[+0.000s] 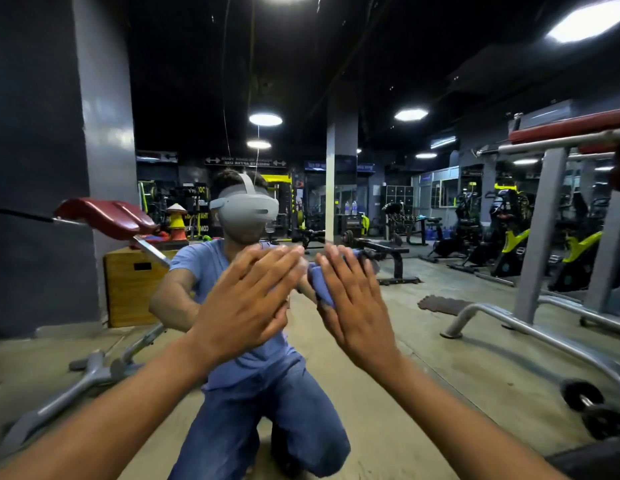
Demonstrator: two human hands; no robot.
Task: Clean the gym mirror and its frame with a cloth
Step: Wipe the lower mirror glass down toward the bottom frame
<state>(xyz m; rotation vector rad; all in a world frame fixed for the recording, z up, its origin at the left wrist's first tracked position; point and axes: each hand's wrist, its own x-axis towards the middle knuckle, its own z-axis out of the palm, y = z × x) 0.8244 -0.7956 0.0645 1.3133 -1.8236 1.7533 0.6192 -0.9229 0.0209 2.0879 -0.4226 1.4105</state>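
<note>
Blue cloth (320, 284) sits pinned between my right hand (357, 306) and the mirror (440, 237), bunched under the palm so that only a fold shows along the thumb side and a little past the fingertips. That hand lies flat against the glass, fingers straight and close together, pointing up and slightly left; nothing is curled round the cloth, it is only pressed. My right forearm comes up from the lower right corner of the head view.

My left hand (248, 306) is flat on the glass too, just beside the right, fingers straight and together, angled up toward the right so that the two sets of fingertips nearly meet. It holds nothing. Its forearm rises from the lower left.

The mirror fills the view; I cannot make out its frame. In it I see the kneeling reflection in a blue shirt with a grey headset (246, 207), a red padded bench (104, 218) at left and a wooden box (132, 289) behind.
</note>
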